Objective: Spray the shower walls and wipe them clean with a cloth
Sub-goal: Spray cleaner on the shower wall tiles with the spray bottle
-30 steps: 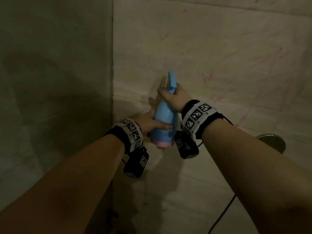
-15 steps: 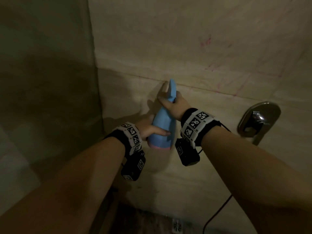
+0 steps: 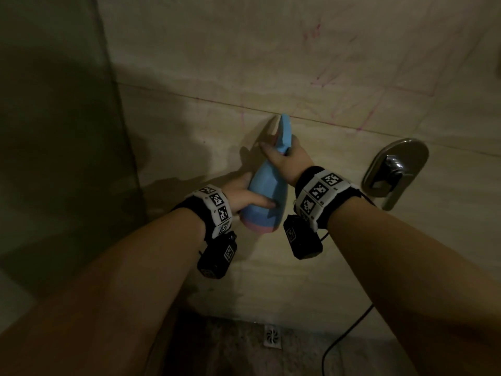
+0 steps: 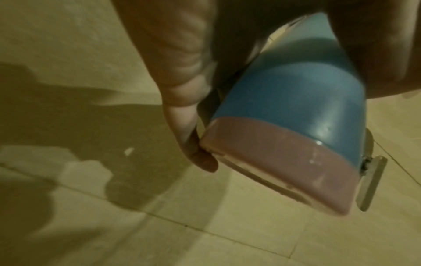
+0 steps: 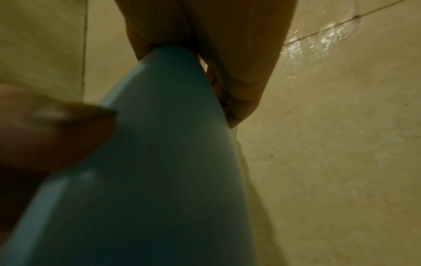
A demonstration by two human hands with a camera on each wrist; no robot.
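I'm facing the tiled shower wall [image 3: 271, 63], beige with pink scribbles across its upper tiles, which I take to be the dirt to clean off. To its left stands a darker side wall [image 3: 54, 131]; at the bottom a strip of floor shows a small drain grate [image 3: 272, 336] and a black cable [image 3: 349, 332].

A chrome mixer handle [image 3: 394, 169] sits on the wall to the right, near my right wrist but apart from it.

The blue spray bottle [image 3: 267, 194] with its pink base is held up between both hands, nozzle pointed at the wall just under a grout line, close enough that spray should land where I aim.

My right hand [image 3: 287, 161] is wrapped round the neck with a finger forward over the trigger, which I read as ready to squeeze. My left hand [image 3: 244, 196] cups the lower body, thumb across the front and fingers [image 4: 182, 81] curled behind, steadying the weight.

I see no cloth in any view.
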